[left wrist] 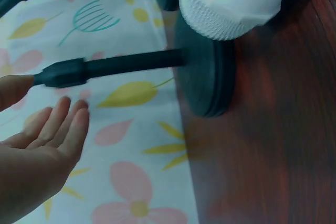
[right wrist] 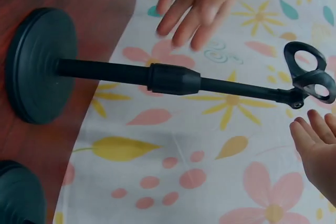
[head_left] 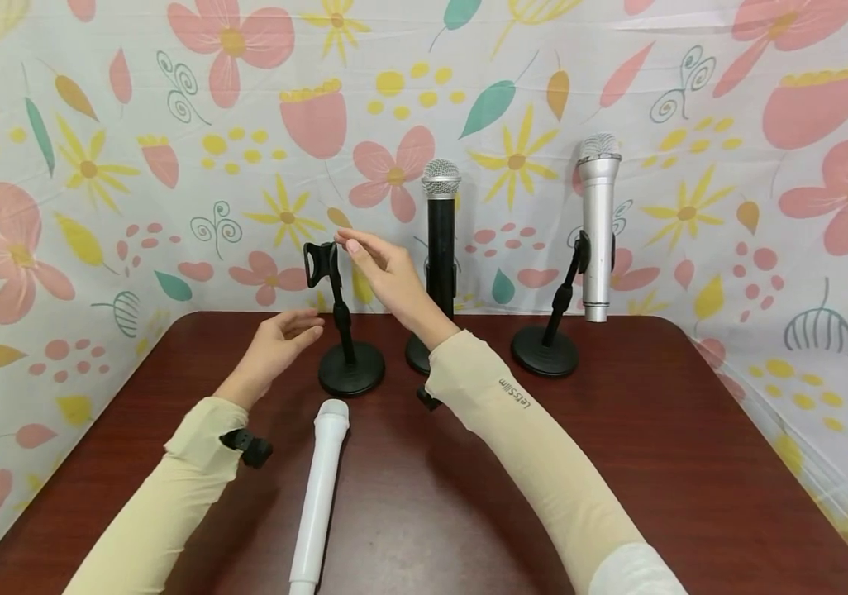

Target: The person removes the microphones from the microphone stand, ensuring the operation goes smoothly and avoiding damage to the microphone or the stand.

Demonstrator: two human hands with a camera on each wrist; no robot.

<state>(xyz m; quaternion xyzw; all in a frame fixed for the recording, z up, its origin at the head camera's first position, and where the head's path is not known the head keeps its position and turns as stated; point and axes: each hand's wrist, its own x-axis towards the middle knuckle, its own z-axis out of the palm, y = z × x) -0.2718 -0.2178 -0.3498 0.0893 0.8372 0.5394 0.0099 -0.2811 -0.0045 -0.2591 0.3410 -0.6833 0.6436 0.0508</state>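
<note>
An unoccupied black microphone stand (head_left: 348, 355) rises at the left of the table, its round base flat on the wood and its clip (right wrist: 310, 74) at the top. My left hand (head_left: 271, 351) hovers left of the stand's post, fingers apart and relaxed, holding nothing. Beside the clip, my right hand (head_left: 394, 281) reaches in with extended fingers; in the right wrist view its fingertips lie just short of the clip's hinge. A white microphone (head_left: 321, 487) lies in front of the base, head toward it; its mesh head (left wrist: 231, 17) also shows in the left wrist view.
A black microphone (head_left: 440, 223) with a silver head stands upright in a second stand, partly behind my right forearm. Farther right, a silver microphone (head_left: 598, 231) sits in a third stand (head_left: 545, 351). A flower-patterned cloth (head_left: 513, 83) hangs behind the dark wooden table (head_left: 655, 463).
</note>
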